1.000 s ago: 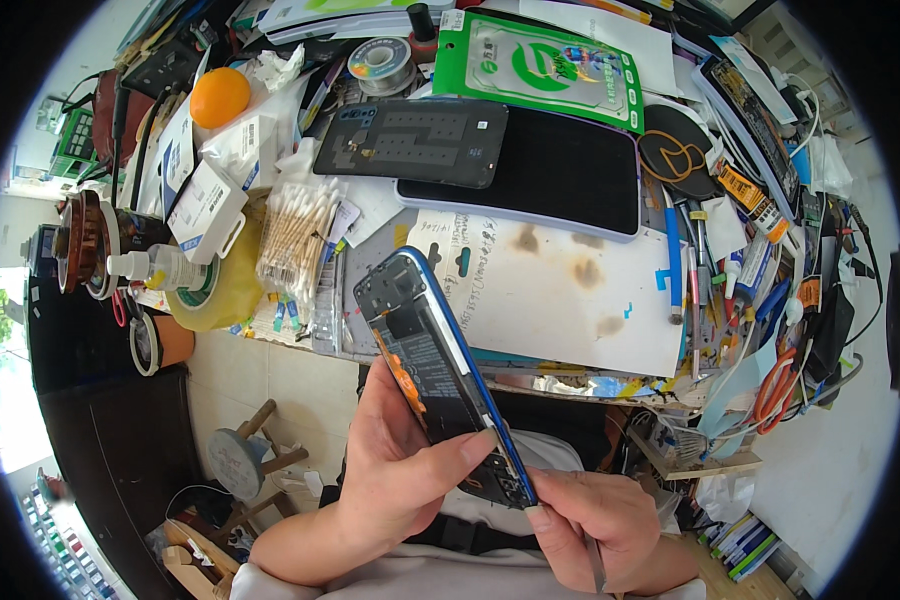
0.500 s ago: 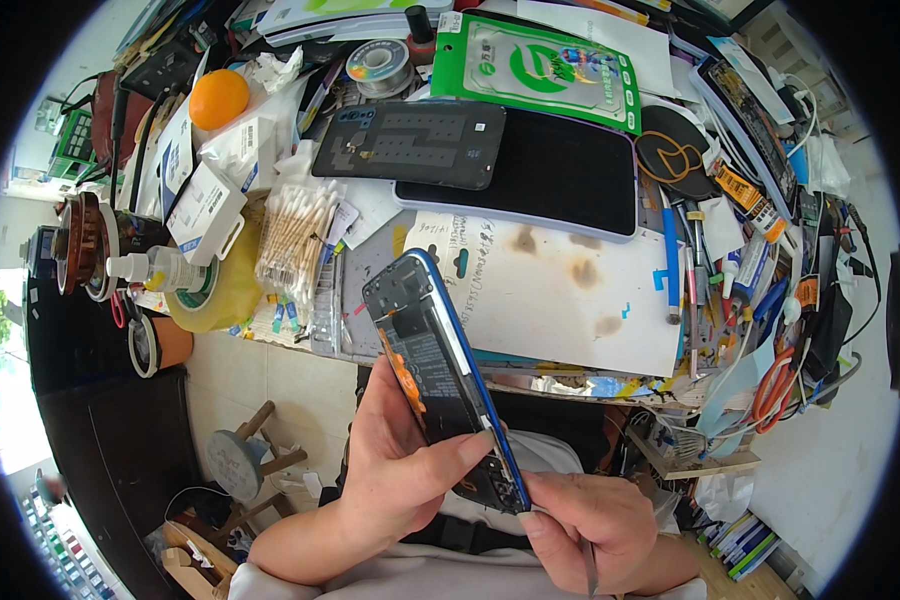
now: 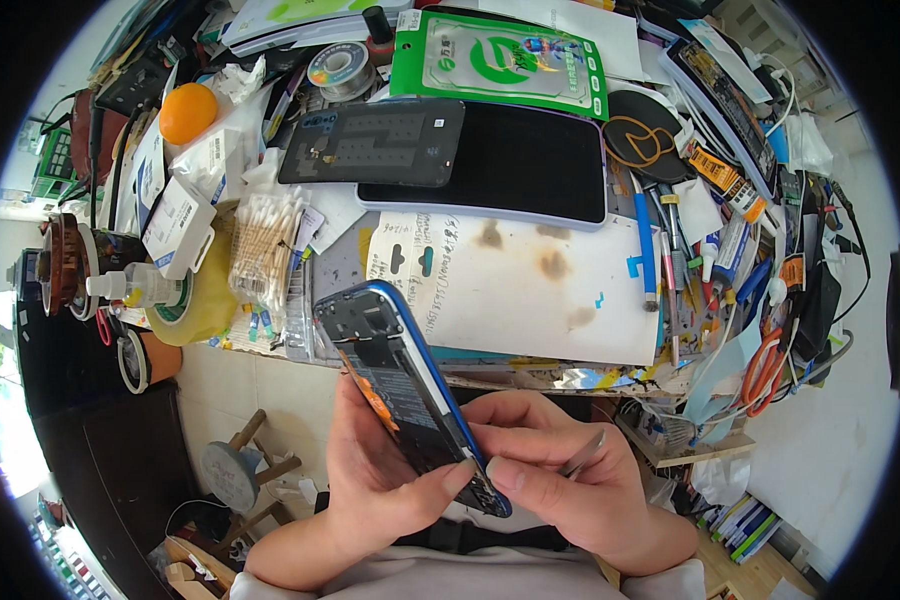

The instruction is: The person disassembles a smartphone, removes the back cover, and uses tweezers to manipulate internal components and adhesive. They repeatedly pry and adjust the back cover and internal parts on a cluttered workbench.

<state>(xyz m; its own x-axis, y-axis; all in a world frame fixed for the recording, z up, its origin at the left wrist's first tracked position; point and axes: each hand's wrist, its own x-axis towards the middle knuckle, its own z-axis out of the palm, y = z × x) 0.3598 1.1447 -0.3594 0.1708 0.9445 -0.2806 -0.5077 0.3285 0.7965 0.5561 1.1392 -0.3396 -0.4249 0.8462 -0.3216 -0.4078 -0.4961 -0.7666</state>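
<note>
My left hand [image 3: 375,490] is closed around a smartphone [image 3: 410,400] with its back off. The phone is tilted, its blue frame edge to the right, with the dark inner parts, a black battery and an orange patch showing. My left thumb presses near its lower end. At the lower right edge of the frame, the fingers of my right hand [image 3: 570,480] pinch close against the phone. A slim metal tool [image 3: 582,456] sticks up from between the right fingers; its exact kind is hard to tell.
Ahead on the cluttered bench lie a loose phone back cover [image 3: 370,145], a dark-screened device [image 3: 530,165], and a stained white sheet [image 3: 540,300]. Cotton swabs [image 3: 267,235] and a tape roll [image 3: 195,300] stand left; pens, tubes and orange-handled scissors [image 3: 763,370] lie right.
My right fingers have moved up along the phone's blue edge from its bottom corner, and the metal tool now points upward. The phone sits lower left in view; the bench has shifted left.
</note>
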